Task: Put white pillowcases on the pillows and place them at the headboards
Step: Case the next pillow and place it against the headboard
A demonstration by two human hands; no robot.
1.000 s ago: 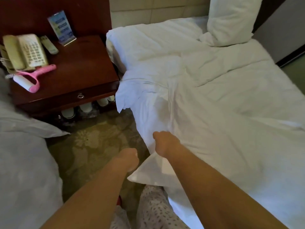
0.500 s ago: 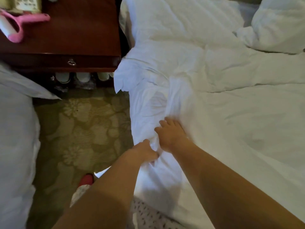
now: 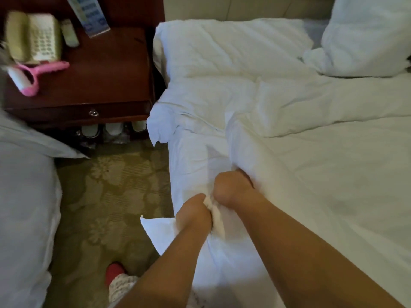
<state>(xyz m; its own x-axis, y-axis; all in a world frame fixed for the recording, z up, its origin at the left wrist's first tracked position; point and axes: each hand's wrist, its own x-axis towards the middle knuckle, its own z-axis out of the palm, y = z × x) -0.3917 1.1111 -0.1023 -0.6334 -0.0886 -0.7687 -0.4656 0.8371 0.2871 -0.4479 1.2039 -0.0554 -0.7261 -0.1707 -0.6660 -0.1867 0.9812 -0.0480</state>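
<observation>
both hands, left hand (image 3: 194, 213) and right hand (image 3: 231, 188), clutch the pillowcase (image 3: 200, 156).

Dim, warm indoor light; motion blur smears the telephone (image 3: 33, 38) at left; wide-angle bending at edges.

Hotel bedroom: twin beds (image 3: 311, 174), nightstand (image 3: 100, 81) with telephone (image 3: 33, 38).

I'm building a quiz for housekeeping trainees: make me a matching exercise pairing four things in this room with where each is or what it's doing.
Things:
1. pink lint roller
2. plump pillow
3. red slipper
4. left hand

Places or states:
A. on the carpet
B. at the head of the bed
C. gripping the white pillowcase
D. on the nightstand

Pairs: 1-D, 2-B, 3-A, 4-C.
</observation>
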